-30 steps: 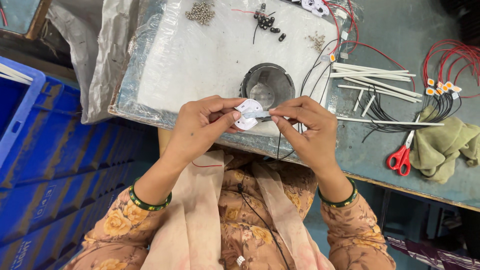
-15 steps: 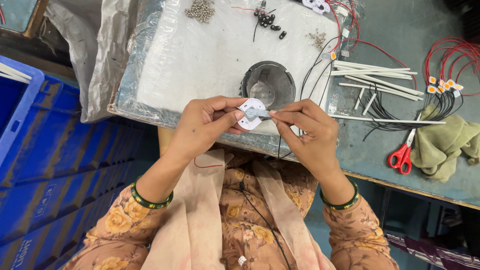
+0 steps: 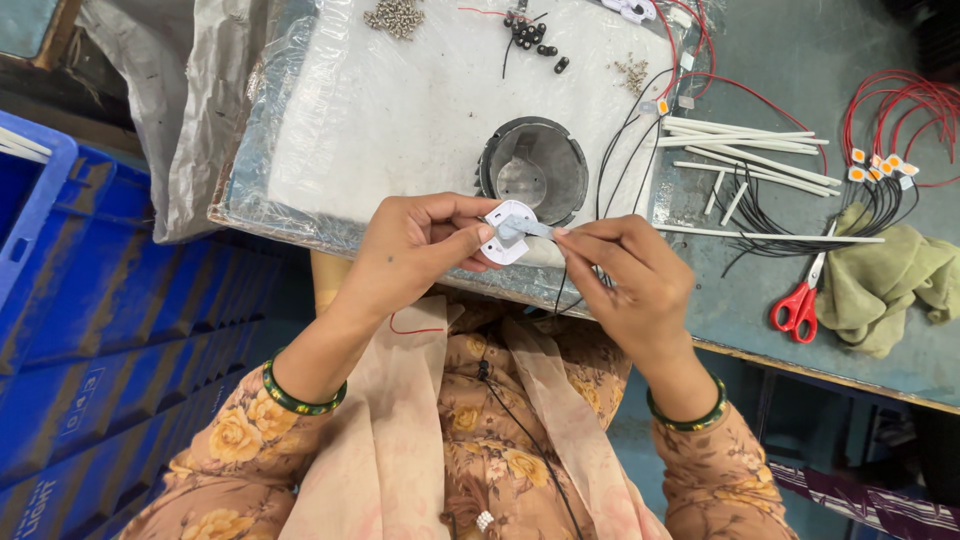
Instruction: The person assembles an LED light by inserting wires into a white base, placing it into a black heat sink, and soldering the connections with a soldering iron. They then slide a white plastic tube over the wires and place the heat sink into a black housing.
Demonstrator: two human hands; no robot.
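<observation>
My left hand (image 3: 415, 255) pinches a small round white disc (image 3: 507, 232) by its edge, just above the near edge of the workbench. My right hand (image 3: 625, 280) holds a thin grey strip (image 3: 532, 228) against the disc's face, and a black wire (image 3: 563, 285) hangs down from under its fingers. A round dark metal cup (image 3: 533, 170) stands on the white pad right behind the disc.
A plastic-wrapped white pad (image 3: 400, 110) covers the bench's left part, with small screws (image 3: 392, 15) and black pieces (image 3: 530, 35) at its far edge. White sleeves (image 3: 750, 150), red and black wires (image 3: 890, 110), red-handled scissors (image 3: 798, 305) and a green cloth (image 3: 890, 285) lie right. Blue crates (image 3: 90, 330) stand left.
Both hands have shifted slightly toward me with the disc. The right fingers have slid along the grey strip at the disc; the disc has turned a little.
</observation>
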